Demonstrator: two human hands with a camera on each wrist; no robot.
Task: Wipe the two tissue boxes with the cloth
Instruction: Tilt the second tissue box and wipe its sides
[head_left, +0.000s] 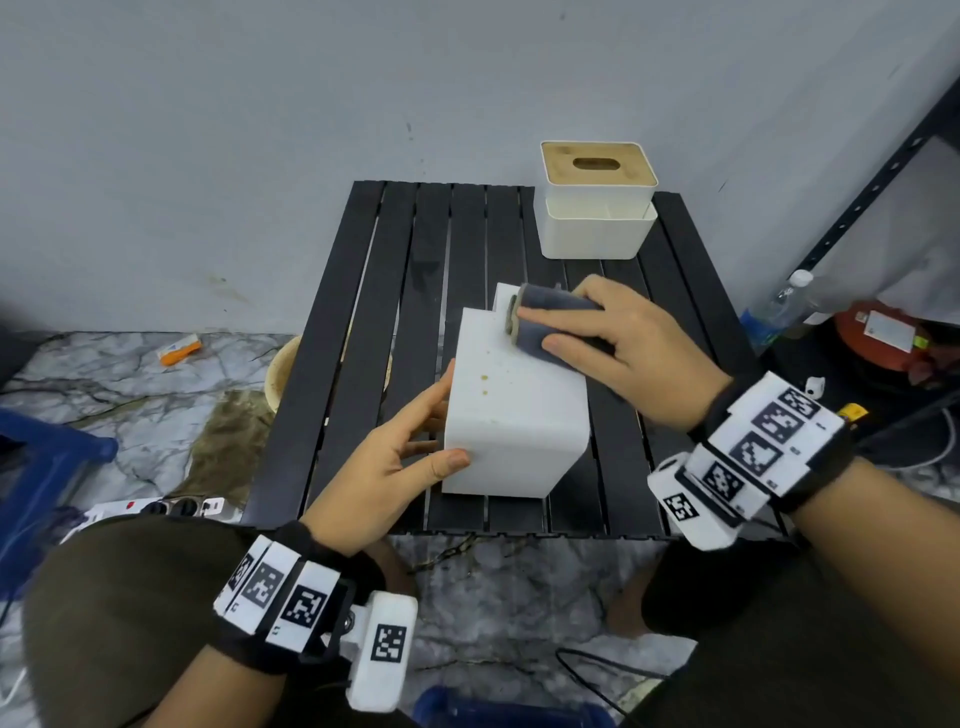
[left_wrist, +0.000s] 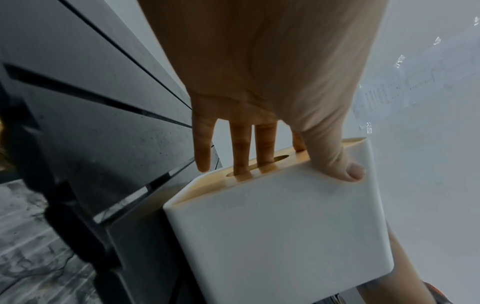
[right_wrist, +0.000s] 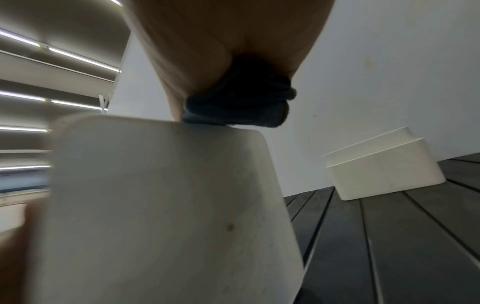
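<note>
A white tissue box lies on its side on the black slatted table, its upturned face marked with small brown spots. My left hand steadies it: thumb on the near edge, fingers against the wooden lid, two of them at the slot. My right hand grips a folded dark grey cloth and presses it on the box's far top edge. A second white tissue box with a wooden lid stands upright at the table's far right.
A grey wall stands behind the table. A black metal shelf rises at the right, with a water bottle and a red pot beside it. On the marble floor at left lie a power strip, a beige bowl and a blue stool.
</note>
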